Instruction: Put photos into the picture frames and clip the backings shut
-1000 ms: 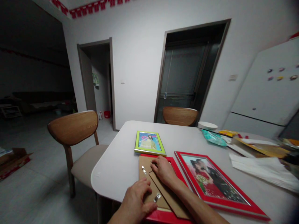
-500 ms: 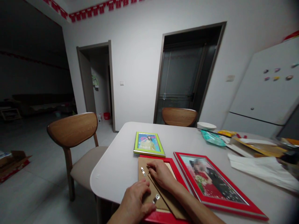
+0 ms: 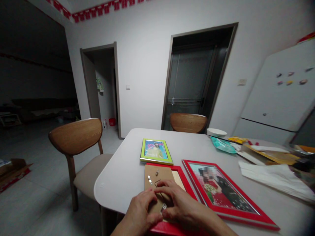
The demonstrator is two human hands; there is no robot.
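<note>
A brown frame backing board [image 3: 153, 170] lies on a red picture frame [image 3: 182, 172], back side up. It bears small metal clips [image 3: 149, 179] and a dark-edged stand leg, now mostly covered by my hand. My left hand [image 3: 141, 208] is closed on the board's near left part, fingers bent over it and thumb low. My right hand [image 3: 178, 201] lies over the board with curled fingers at the stand leg's upper end. Its thumb is close to a metal clip [image 3: 163, 207] near the board's lower edge. What lies under the right palm is hidden.
A green photo frame [image 3: 157, 161] lies just beyond. At right lies a red-framed photo [image 3: 222, 214]. Farther right are white paper [image 3: 273, 180], a teal packet [image 3: 222, 145], a bowl [image 3: 216, 132] and brown envelopes. Wooden chairs [image 3: 76, 136] stand around the table [image 3: 110, 183].
My right hand has moved down and toward me over the board, uncovering its top part with another metal fitting. The left hand stays almost in place.
</note>
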